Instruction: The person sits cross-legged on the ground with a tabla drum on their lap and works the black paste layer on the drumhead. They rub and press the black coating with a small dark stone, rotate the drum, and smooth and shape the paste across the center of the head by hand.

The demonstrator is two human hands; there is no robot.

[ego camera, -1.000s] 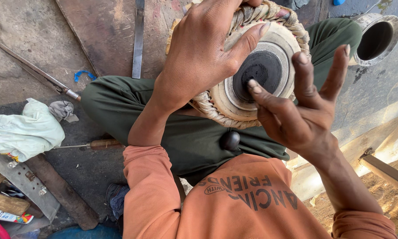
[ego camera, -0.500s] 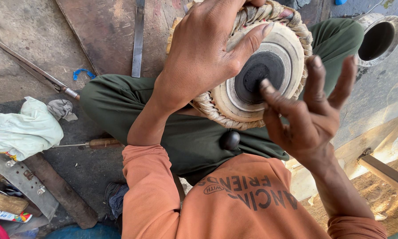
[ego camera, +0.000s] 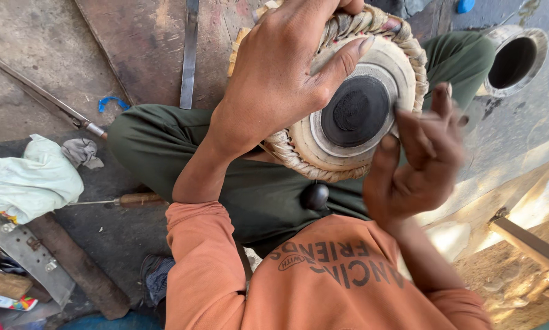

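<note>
A small drum with a pale skin, a black round patch and a braided rim rests on my lap, head facing me. My left hand grips its rim from the left, thumb lying across the pale skin. My right hand is blurred, fingers spread, at the right edge of the drumhead; whether the fingertips touch the skin I cannot tell. It holds nothing. A small dark rounded object sits on my green trousers just below the drum.
On the ground to the left lie a long metal rod, a flat metal strip, a wooden-handled tool, a pale cloth and a blue scrap. A hollow drum shell stands upper right. A wooden bar lies lower right.
My right hand has swung from below the drum up against the right side of the drumhead. The left hand keeps its grip and the drum stays put.
</note>
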